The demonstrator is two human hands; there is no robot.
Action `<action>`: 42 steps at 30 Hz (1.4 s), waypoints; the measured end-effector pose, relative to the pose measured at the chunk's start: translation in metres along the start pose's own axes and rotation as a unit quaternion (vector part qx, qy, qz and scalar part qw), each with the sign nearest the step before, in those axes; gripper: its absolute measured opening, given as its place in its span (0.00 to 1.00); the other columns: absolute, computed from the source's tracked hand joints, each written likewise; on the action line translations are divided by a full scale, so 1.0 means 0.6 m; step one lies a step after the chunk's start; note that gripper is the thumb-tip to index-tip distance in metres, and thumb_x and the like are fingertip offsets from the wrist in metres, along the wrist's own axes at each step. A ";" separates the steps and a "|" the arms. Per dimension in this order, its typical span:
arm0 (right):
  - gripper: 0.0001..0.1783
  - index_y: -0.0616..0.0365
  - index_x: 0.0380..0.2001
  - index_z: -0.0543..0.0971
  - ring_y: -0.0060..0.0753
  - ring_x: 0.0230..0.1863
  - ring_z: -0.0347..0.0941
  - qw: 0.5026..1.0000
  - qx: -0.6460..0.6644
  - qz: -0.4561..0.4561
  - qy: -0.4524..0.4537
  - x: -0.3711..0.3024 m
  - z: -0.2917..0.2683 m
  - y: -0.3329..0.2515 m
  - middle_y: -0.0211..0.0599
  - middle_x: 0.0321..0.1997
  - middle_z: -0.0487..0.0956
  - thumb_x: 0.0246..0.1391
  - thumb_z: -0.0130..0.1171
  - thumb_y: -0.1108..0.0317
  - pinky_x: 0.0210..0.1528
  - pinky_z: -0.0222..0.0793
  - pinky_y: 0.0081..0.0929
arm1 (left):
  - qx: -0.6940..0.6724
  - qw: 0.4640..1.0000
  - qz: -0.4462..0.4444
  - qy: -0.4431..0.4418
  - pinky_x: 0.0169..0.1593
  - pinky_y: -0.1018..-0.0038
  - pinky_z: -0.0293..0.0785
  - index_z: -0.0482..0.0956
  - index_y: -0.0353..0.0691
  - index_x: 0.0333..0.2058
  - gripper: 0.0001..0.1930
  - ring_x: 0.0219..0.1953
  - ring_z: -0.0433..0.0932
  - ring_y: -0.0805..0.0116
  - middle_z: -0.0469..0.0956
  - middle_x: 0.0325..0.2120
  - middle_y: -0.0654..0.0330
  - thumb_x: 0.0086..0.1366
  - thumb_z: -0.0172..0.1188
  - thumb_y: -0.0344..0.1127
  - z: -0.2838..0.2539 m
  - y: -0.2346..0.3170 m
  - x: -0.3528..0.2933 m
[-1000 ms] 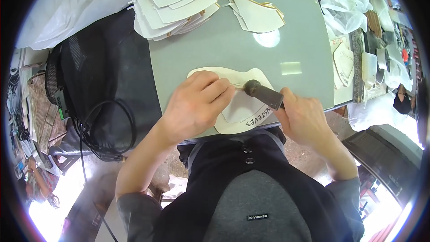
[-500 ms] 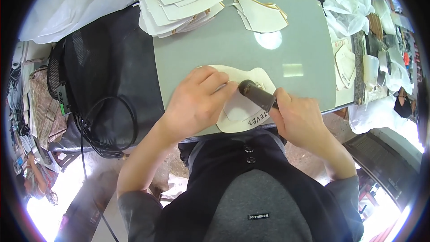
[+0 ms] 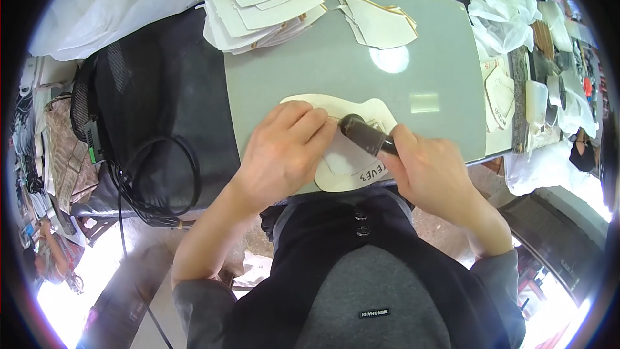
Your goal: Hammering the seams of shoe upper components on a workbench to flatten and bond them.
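A cream, curved-edged pattern board with dark handwriting lies near the front edge of the grey-green work mat. On top of it rests a smaller white flat piece. My left hand is closed over the board's left side, fingertips pinching the upper edge of the white piece. Gripped by its black handle in my right hand is a dark hammer. Its rounded end is beside my left fingertips, over the white piece; whether it touches is hard to tell.
Tall stacks of white cut pieces sit at the back left of the mat, a smaller stack to their right. A coiled black cable lies on the black surface at left. Plastic bags crowd the back right.
The hammer's end has shifted slightly left, nearer my left fingertips, and its handle shows more. My left hand keeps its hold with a small shift of the fingers.
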State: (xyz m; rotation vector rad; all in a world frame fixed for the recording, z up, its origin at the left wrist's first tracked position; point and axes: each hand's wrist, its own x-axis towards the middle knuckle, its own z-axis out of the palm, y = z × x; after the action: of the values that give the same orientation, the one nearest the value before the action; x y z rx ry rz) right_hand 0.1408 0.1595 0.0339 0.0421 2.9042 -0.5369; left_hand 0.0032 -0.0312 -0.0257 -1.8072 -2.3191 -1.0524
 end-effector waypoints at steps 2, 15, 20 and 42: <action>0.17 0.61 0.28 0.68 0.48 0.15 0.72 0.999 0.029 0.007 0.020 -0.001 -0.004 -0.002 0.40 0.14 0.72 0.61 0.56 0.59 0.18 0.66 0.39 | 0.002 1.000 0.012 0.012 0.41 0.65 0.76 0.81 0.34 0.37 0.19 0.38 0.77 0.56 0.77 0.35 0.57 0.41 0.65 0.20 0.004 0.001 -0.005; 0.18 0.61 0.27 0.67 0.47 0.16 0.73 0.999 0.045 0.019 -0.006 0.007 -0.010 0.002 0.41 0.14 0.72 0.62 0.56 0.57 0.18 0.66 0.41 | 0.021 0.999 -0.033 0.023 0.42 0.65 0.76 0.81 0.32 0.38 0.17 0.38 0.77 0.57 0.77 0.35 0.58 0.44 0.65 0.20 -0.004 0.009 -0.018; 0.19 0.61 0.28 0.67 0.48 0.16 0.72 0.999 0.037 -0.001 0.003 0.018 -0.007 -0.006 0.42 0.14 0.72 0.63 0.56 0.57 0.19 0.66 0.41 | 0.026 0.999 -0.023 0.014 0.42 0.66 0.76 0.81 0.31 0.38 0.18 0.38 0.77 0.58 0.77 0.35 0.58 0.43 0.66 0.20 -0.004 0.008 -0.015; 0.19 0.61 0.27 0.66 0.48 0.18 0.73 0.999 0.031 -0.021 0.007 0.033 -0.008 -0.009 0.41 0.16 0.73 0.62 0.55 0.57 0.19 0.66 0.40 | 0.039 0.995 -0.072 0.064 0.40 0.66 0.77 0.82 0.35 0.37 0.15 0.39 0.77 0.55 0.77 0.36 0.58 0.46 0.69 0.22 0.005 0.016 -0.038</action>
State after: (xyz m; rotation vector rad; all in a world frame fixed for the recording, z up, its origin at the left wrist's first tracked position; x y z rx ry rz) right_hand 0.1201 0.1562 0.0365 -0.0078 2.9061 -0.6375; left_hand 0.0202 -0.0480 -0.0322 -1.5174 -2.4064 -1.0447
